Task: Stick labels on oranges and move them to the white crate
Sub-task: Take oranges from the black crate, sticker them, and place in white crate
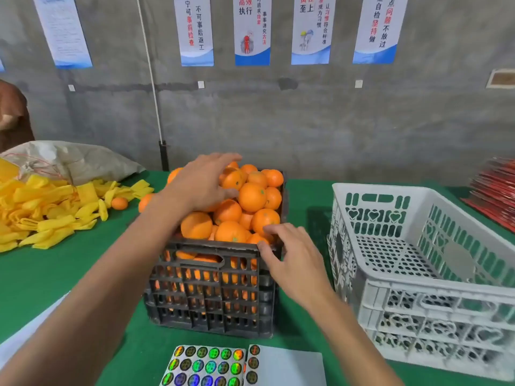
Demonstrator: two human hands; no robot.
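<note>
With the left hand [199, 182] spread flat on the oranges [245, 201] heaped in the black crate [211, 288] and the right hand [289, 260] relaxed, empty, at its rim, judge each firm, smooth, rollable fruit best cupped around its middle.

A green surface [41, 274] runs along a grey concrete wall [306, 121] hung with a row of blue-and-white posters [252, 29] printed in Chinese characters. At far left, a heap of yellow foam sleeves [36, 207] lies spread in front of a crumpled grey sack [83, 160]. A white cord [152, 79] drops down the wall behind the surface. Red packets [496, 190] are stacked at the right edge
</note>
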